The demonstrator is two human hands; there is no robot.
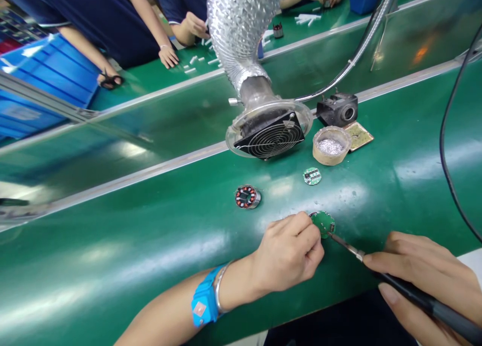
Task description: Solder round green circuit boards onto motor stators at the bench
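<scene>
While the blue crate at the far left does not show its inside, the small round cup beside the fan holds silvery scraps. On the green belt the left hand pinches a round green board. The right hand is closed around a soldering iron, its tip touching that board.

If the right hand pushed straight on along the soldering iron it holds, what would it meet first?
Likely the small round green circuit board, where the tip of the black-handled soldering iron in the right hand seems to rest; the left hand pinching that board lies just beyond. Exact contact is unclear.
</scene>
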